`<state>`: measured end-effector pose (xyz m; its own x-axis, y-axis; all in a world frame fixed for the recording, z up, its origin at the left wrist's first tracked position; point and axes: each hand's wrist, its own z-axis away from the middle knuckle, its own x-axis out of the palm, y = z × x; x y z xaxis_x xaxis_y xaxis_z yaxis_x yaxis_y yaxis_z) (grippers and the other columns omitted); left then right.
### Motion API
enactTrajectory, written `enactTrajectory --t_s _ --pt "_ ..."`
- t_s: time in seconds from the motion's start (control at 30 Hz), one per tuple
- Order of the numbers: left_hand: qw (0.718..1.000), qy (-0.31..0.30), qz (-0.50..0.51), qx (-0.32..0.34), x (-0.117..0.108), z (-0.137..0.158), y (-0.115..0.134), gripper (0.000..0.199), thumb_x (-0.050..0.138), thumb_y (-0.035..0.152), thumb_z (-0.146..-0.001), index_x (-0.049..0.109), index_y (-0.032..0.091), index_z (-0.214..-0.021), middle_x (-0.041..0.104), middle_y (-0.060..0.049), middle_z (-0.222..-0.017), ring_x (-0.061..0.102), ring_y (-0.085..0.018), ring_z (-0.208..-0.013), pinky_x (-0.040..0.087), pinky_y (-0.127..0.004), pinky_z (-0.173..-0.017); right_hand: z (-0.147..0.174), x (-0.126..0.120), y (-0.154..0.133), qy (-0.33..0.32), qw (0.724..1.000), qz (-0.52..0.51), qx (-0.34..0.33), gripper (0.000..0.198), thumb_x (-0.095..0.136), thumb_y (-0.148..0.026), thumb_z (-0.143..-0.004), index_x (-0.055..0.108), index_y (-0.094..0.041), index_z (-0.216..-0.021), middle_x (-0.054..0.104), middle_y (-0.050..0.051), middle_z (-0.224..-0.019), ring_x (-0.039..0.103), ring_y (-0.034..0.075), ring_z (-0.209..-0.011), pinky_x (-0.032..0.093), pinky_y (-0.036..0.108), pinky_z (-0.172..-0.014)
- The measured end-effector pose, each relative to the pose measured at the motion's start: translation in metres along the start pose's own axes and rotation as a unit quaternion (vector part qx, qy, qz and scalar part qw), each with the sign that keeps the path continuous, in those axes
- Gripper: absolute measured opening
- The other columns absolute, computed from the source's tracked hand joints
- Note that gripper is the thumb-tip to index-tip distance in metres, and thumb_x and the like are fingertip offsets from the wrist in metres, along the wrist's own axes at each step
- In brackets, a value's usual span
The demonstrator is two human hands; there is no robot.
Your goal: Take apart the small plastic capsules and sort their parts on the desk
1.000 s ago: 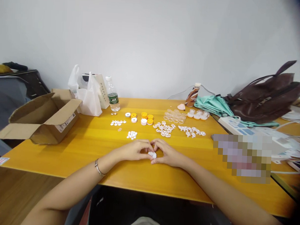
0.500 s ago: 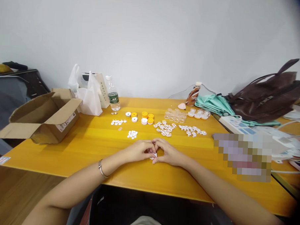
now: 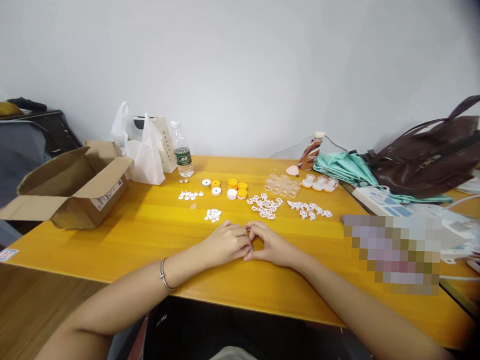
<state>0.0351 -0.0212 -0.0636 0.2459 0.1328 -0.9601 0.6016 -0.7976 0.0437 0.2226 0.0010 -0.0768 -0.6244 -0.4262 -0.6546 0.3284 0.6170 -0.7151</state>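
My left hand (image 3: 230, 244) and my right hand (image 3: 269, 246) meet over the front middle of the table, fingers curled inward. Between their fingertips is a small white plastic piece (image 3: 251, 248), mostly hidden by my left fingers. Just beyond my left hand lies a cluster of small white discs (image 3: 212, 216). White cut-out pieces (image 3: 265, 206) are spread past my right hand, with a second group of white pieces (image 3: 310, 210) to their right. Farther back are small white studded pieces (image 3: 190, 196), white round parts (image 3: 232, 194) and orange round parts (image 3: 242, 194).
Clear round cups (image 3: 281, 186) and white-and-orange parts (image 3: 319, 183) sit at the back right. An open cardboard box (image 3: 104, 192), a plastic bag (image 3: 145, 160) and a water bottle (image 3: 184, 156) stand left. On the right are a brown bottle (image 3: 311, 152), a power strip (image 3: 382, 202) and a brown bag (image 3: 432, 156).
My left fingers have curled further over the white piece, so less of it shows. My right hand has barely moved. The view has shifted slightly.
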Motion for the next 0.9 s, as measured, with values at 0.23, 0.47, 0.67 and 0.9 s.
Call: enactTrajectory --t_s 0.23,0.47,0.67,0.9 --pt "0.998 0.018 0.053 -0.011 -0.001 -0.002 0.001 0.018 0.05 0.03 -0.083 0.062 0.017 -0.077 0.061 -0.002 -0.075 0.056 -0.013 -0.074 0.032 -0.026 -0.07 -0.001 0.001 0.0 -0.004 1.0 0.007 0.004 0.033 0.07 -0.043 -0.065 0.049 -0.02 -0.073 0.051 0.005 -0.101 0.049 0.02 -0.1 0.038 0.034 -0.091" --pt "0.995 0.024 -0.045 -0.085 -0.03 0.012 -0.047 0.018 0.047 0.026 -0.083 0.062 0.017 -0.078 0.061 -0.004 -0.075 0.056 -0.015 -0.073 0.032 -0.027 -0.067 0.001 -0.002 -0.004 -0.007 1.0 0.016 0.022 0.035 0.071 -0.043 -0.063 0.049 -0.02 -0.078 0.049 0.007 -0.111 0.048 0.021 -0.106 0.036 0.037 -0.092" --pt "0.977 -0.044 -0.152 -0.139 -0.047 0.031 -0.078 0.016 0.049 0.018 -0.077 0.058 0.015 -0.065 0.058 -0.005 -0.066 0.054 -0.015 -0.064 0.033 -0.027 -0.063 0.001 -0.003 -0.005 -0.012 0.999 0.013 0.026 0.036 0.07 -0.045 -0.063 0.049 -0.02 -0.078 0.05 0.007 -0.111 0.047 0.022 -0.107 0.036 0.038 -0.092" --pt "0.978 -0.089 -0.153 -0.112 -0.033 0.026 -0.072 0.01 0.048 0.014 -0.074 0.056 0.015 -0.068 0.06 -0.006 -0.071 0.055 -0.017 -0.065 0.034 -0.029 -0.065 0.001 -0.003 -0.005 -0.013 0.999 0.009 0.032 0.037 0.07 -0.045 -0.063 0.048 -0.02 -0.078 0.05 0.007 -0.111 0.048 0.021 -0.107 0.036 0.037 -0.093"
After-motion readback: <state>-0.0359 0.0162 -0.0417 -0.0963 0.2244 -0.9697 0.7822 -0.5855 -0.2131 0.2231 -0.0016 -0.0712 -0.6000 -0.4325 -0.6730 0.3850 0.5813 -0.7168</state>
